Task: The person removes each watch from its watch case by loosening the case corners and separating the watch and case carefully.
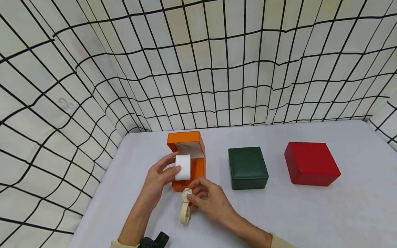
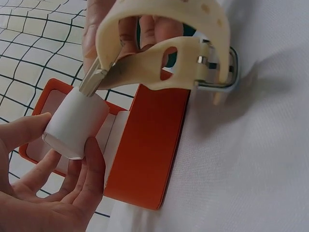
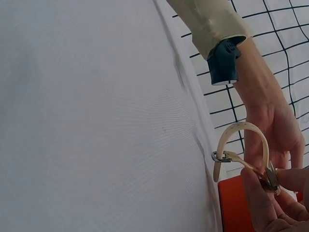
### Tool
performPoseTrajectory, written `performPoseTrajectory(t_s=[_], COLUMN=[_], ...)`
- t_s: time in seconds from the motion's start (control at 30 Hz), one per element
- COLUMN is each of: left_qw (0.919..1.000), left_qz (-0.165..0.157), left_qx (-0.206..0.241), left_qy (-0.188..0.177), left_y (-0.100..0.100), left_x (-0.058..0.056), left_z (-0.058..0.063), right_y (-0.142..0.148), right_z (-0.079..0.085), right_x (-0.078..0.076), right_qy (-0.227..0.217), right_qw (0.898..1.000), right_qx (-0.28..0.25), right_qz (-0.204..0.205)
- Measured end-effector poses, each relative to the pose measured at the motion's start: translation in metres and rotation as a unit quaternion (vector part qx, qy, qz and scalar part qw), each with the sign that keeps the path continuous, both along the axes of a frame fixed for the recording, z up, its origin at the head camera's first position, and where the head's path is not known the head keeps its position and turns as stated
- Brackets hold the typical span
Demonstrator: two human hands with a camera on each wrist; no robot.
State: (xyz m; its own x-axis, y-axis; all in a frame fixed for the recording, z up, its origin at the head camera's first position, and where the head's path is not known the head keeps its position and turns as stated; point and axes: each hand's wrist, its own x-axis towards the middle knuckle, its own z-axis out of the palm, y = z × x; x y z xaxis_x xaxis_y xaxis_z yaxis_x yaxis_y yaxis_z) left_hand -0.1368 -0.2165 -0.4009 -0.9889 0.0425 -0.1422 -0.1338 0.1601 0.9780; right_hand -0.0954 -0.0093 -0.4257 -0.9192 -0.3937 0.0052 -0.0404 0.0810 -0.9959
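Observation:
My left hand [image 1: 159, 177] pinches a white watch cushion [image 1: 183, 167] between thumb and fingers, over the orange box [image 1: 202, 168]. The box stands with its lid raised, showing a white lining. In my right hand [image 1: 209, 199] is a cream-strapped wristwatch [image 1: 185, 206], pinched at its case just in front of the box. Its strap is buckled into a loop and hangs down; the buckle [image 2: 217, 72] shows large in the left wrist view. There, the watch case lies close by the end of the cushion [image 2: 77, 123]; whether they touch I cannot tell.
A closed green box [image 1: 248, 168] stands right of the orange one, and a closed red box [image 1: 311, 163] further right. All sit on a white-covered table [image 1: 279, 213]. Behind and to the left rises a white wall with black netting [image 1: 217, 69].

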Motion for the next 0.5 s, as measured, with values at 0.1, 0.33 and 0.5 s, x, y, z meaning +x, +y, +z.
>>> performPoseTrajectory(t_s=[0.1,0.33,0.5], left_qw=[1.0,1.0,1.0], left_qz=[0.0,0.0,0.001], left_qx=[0.001,-0.001,-0.002], left_qy=[0.0,0.001,0.001], left_y=[0.0,0.0002,-0.0002], left_x=[-0.0001,-0.0004,-0.0001], left_z=[-0.0001,-0.0004,-0.001], right_y=[-0.001,-0.0041,-0.0063], right_z=[-0.0012,-0.0032,-0.0047], right_x=[0.001,0.0024,0.004], right_qy=[-0.004,-0.019,-0.036], right_qw=[1.0,0.999,0.998], right_qx=[-0.003,-0.019,-0.031], right_qz=[0.005,0.018,0.03])
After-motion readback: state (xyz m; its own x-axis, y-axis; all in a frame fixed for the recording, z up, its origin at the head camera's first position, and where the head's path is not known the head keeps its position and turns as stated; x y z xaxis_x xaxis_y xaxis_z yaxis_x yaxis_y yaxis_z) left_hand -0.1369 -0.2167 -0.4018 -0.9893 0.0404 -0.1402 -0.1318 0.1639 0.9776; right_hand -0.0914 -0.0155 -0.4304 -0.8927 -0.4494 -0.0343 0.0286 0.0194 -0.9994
